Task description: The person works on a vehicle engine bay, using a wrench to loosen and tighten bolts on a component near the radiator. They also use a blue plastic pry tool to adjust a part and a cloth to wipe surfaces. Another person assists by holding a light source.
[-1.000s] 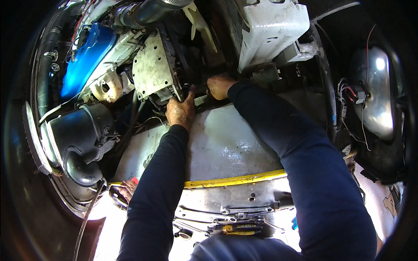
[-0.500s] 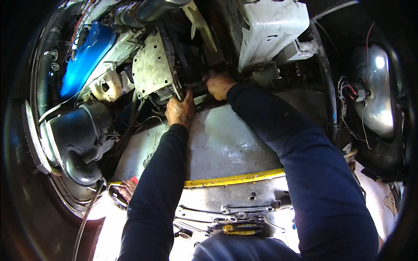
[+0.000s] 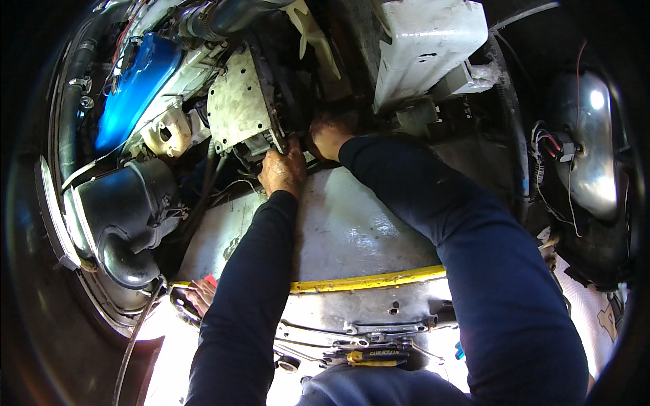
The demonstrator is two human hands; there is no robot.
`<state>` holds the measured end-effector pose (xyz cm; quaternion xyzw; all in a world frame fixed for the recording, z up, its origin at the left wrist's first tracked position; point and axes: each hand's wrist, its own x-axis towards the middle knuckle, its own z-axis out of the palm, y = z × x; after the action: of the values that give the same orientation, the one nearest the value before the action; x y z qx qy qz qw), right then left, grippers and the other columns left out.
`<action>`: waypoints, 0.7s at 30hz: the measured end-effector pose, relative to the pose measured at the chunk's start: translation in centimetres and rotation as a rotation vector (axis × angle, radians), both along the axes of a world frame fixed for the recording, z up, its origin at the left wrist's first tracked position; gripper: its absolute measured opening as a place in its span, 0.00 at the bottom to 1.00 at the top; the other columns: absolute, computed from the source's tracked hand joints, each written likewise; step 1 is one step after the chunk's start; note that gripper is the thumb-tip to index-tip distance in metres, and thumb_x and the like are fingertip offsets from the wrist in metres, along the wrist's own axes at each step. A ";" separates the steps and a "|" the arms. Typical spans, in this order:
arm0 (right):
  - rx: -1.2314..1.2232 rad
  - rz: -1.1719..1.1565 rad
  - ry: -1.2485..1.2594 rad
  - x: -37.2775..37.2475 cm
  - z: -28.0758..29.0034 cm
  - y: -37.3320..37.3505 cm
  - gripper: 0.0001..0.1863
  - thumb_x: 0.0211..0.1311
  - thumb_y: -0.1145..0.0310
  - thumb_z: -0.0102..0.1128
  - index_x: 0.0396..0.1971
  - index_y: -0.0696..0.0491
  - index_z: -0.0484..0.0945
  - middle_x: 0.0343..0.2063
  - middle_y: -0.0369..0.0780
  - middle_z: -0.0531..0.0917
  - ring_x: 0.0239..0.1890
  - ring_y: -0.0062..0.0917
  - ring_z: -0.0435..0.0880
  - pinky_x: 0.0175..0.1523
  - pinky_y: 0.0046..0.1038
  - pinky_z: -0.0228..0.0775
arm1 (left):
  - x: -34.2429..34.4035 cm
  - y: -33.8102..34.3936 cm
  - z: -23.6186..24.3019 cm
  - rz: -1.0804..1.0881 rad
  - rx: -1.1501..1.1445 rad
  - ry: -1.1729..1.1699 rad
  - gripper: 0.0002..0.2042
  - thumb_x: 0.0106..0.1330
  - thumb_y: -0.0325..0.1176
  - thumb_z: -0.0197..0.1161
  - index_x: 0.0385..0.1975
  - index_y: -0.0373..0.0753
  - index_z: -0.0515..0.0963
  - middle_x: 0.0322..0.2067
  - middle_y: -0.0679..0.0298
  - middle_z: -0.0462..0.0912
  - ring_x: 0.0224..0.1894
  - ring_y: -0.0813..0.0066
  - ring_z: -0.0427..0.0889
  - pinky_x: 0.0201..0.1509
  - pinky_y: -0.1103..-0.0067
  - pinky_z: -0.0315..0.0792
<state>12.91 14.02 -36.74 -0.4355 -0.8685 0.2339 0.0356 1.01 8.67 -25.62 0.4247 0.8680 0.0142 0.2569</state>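
Canister (image 3: 128, 203) at far left: black, rounded, elbow at the bottom, closed, so we can't tell what's inside. Blue cover (image 3: 139, 88) above it. Another person's hand (image 3: 201, 296) is near the left end of the yellow strip (image 3: 369, 279), well apart from ours. Then the plate-faced block (image 3: 237, 101), upper left of centre, tilted, holes round its pale flat face. We'd judge it heavy and stiff, hard to damage, probably greasy enough to slip; best hold looks like the solid lower corner, not the thin plate edge. Our left hand (image 3: 283, 171) is at that lower right corner, fingers curled up; tips hidden, so we can't tell if they're clamped on anything. Our right hand (image 3: 330, 135) is just beside it, reaching into shadow; fingers lost in the dark, grip unknown. Grey panel (image 3: 345, 223) below both, shiny patch, likely slick. White channel (image 3: 426, 51) upper right, looks rigid, open at its near end. Far right, silver tank (image 3: 592, 145), rounded, closed, wires (image 3: 538, 169) at its left, contents not visible
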 end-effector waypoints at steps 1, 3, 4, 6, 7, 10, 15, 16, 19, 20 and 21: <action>-0.006 0.019 0.001 -0.2 0.0 0.0 0.17 0.63 0.64 0.56 0.44 0.59 0.86 0.49 0.52 0.85 0.52 0.47 0.84 0.60 0.45 0.75 | 0.0 0.0 0.0 0.009 -0.006 0.011 0.39 0.69 0.65 0.50 0.51 0.27 0.82 0.53 0.37 0.82 0.60 0.39 0.79 0.67 0.60 0.68; -0.106 0.050 -0.024 -0.3 0.4 0.0 0.18 0.65 0.64 0.55 0.45 0.59 0.86 0.50 0.53 0.85 0.52 0.47 0.84 0.60 0.45 0.75 | 0.0 0.0 0.0 0.019 -0.024 0.023 0.39 0.69 0.65 0.50 0.51 0.27 0.81 0.53 0.37 0.82 0.60 0.39 0.78 0.68 0.59 0.67; -0.194 0.067 -0.048 -0.1 0.7 0.2 0.18 0.65 0.64 0.54 0.45 0.59 0.86 0.50 0.53 0.85 0.52 0.47 0.85 0.61 0.44 0.75 | 0.0 0.1 0.0 0.022 -0.018 0.017 0.38 0.69 0.65 0.50 0.51 0.27 0.81 0.53 0.38 0.82 0.61 0.38 0.78 0.68 0.59 0.66; -0.363 0.064 -0.036 0.2 1.8 -0.1 0.19 0.66 0.63 0.52 0.45 0.60 0.86 0.51 0.53 0.85 0.53 0.47 0.85 0.62 0.43 0.74 | 0.1 0.0 0.0 0.028 -0.024 0.013 0.38 0.69 0.64 0.50 0.52 0.27 0.82 0.53 0.38 0.82 0.61 0.37 0.78 0.69 0.59 0.66; -0.433 0.049 -0.004 0.3 2.4 -0.4 0.20 0.67 0.63 0.51 0.45 0.60 0.86 0.51 0.53 0.85 0.53 0.47 0.85 0.62 0.43 0.74 | 0.1 -0.1 0.0 0.026 -0.032 0.011 0.37 0.69 0.64 0.51 0.52 0.28 0.82 0.53 0.38 0.82 0.61 0.38 0.78 0.69 0.59 0.66; -0.451 0.309 -0.062 0.7 4.1 0.2 0.22 0.69 0.62 0.47 0.47 0.60 0.86 0.53 0.53 0.85 0.56 0.47 0.84 0.63 0.43 0.73 | 0.1 -0.2 0.1 0.011 0.023 0.024 0.36 0.68 0.63 0.53 0.51 0.28 0.82 0.52 0.38 0.82 0.60 0.39 0.79 0.67 0.59 0.67; -0.479 0.512 -0.242 1.1 5.4 2.4 0.27 0.69 0.59 0.43 0.56 0.60 0.82 0.59 0.53 0.81 0.63 0.43 0.80 0.68 0.41 0.69 | -0.2 -0.3 -0.1 0.021 0.057 0.004 0.36 0.65 0.63 0.59 0.49 0.28 0.82 0.49 0.37 0.84 0.57 0.41 0.81 0.63 0.61 0.72; -0.565 0.422 -0.226 1.4 5.5 2.8 0.28 0.69 0.57 0.43 0.56 0.60 0.82 0.60 0.53 0.80 0.64 0.43 0.79 0.69 0.40 0.68 | -0.5 -0.2 -0.2 0.036 0.058 -0.047 0.36 0.63 0.63 0.62 0.48 0.28 0.82 0.49 0.37 0.84 0.56 0.41 0.82 0.62 0.61 0.72; -0.580 0.215 -0.146 2.7 5.6 3.0 0.25 0.67 0.59 0.47 0.53 0.59 0.83 0.58 0.53 0.81 0.63 0.45 0.80 0.67 0.41 0.70 | -0.9 -0.3 -0.4 -0.056 0.035 0.012 0.38 0.61 0.65 0.62 0.45 0.27 0.84 0.48 0.36 0.84 0.56 0.39 0.82 0.63 0.60 0.72; -0.550 0.166 -0.104 3.2 5.5 2.8 0.24 0.67 0.60 0.48 0.52 0.58 0.84 0.57 0.53 0.82 0.62 0.45 0.80 0.66 0.41 0.71 | -1.0 -0.3 -0.4 -0.056 0.054 -0.005 0.38 0.61 0.66 0.63 0.45 0.26 0.84 0.48 0.36 0.84 0.56 0.39 0.81 0.63 0.60 0.72; -0.507 0.116 -0.061 3.6 5.5 2.6 0.22 0.66 0.62 0.50 0.50 0.58 0.85 0.57 0.53 0.82 0.61 0.45 0.81 0.65 0.41 0.72 | -1.1 -0.3 -0.5 -0.044 0.064 -0.019 0.39 0.60 0.67 0.63 0.45 0.26 0.83 0.48 0.36 0.84 0.56 0.39 0.81 0.63 0.60 0.72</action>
<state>16.48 16.66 -31.29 -0.3867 -0.8064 0.4324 -0.1146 -0.06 8.38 -26.11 0.4516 0.8550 0.0401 0.2518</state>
